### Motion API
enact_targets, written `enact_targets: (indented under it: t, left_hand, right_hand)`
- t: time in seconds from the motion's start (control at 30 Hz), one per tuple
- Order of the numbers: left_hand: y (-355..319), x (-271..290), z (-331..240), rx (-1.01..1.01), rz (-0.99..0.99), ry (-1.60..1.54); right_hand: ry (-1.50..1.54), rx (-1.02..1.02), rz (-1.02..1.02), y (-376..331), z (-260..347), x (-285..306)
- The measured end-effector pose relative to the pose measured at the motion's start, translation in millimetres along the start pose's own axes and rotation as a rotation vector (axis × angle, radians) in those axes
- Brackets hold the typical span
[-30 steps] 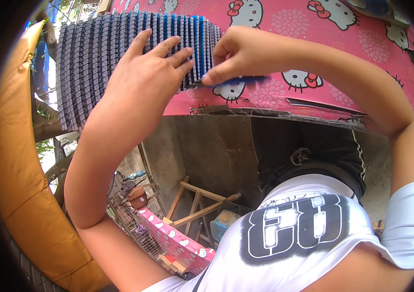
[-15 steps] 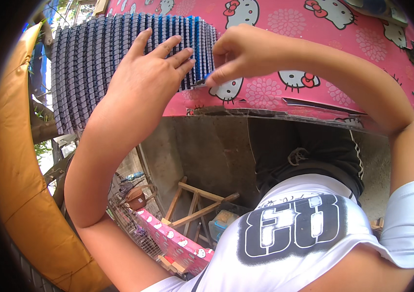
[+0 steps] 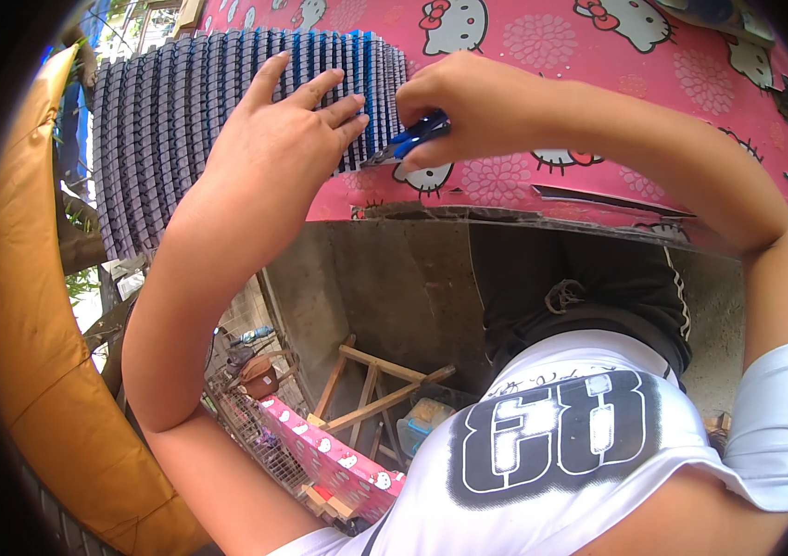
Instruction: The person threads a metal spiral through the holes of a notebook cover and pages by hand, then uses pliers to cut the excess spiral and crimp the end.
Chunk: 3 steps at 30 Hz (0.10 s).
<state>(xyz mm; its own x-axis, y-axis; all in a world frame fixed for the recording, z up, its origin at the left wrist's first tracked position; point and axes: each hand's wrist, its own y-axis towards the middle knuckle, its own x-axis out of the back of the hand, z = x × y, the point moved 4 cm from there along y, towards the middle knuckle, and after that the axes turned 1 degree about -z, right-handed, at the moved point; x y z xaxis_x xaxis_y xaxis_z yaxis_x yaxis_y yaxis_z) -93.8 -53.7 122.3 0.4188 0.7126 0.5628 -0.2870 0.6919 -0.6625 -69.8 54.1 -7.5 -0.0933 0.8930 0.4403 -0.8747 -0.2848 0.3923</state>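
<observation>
A ribbed mat point(image 3: 157, 120) with grey, black and blue rows lies on the pink table cover, its left part hanging past the edge. My left hand point(image 3: 292, 134) presses flat on the mat's right half, fingers spread. Just right of it, my right hand point(image 3: 454, 107) is closed around a pair of blue-handled snips point(image 3: 417, 132). The dark metal tip of the snips points left, at the mat's near right corner. Whether the tip touches the mat or has anything between its blades is too small to tell.
The pink cartoon-print table cover point(image 3: 542, 42) has a torn, peeling near edge. At left hangs an orange-brown padded cloth point(image 3: 32, 306). Below the table are a wooden frame point(image 3: 371, 408), a wire rack point(image 3: 269, 454) and a clear plastic box point(image 3: 422, 422).
My right hand has turned and opened slightly, so more of the blue handles shows. The left hand keeps its place on the mat, which has shifted slightly left.
</observation>
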Motion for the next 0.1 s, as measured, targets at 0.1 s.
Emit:
enact_targets:
  t: [0.1]
  left_hand:
    - [3.0, -2.1, -5.0, 0.007, 0.027, 0.025]
  right_hand:
    - [0.274, -0.541, 0.316, 6.7, -7.5, 2.0]
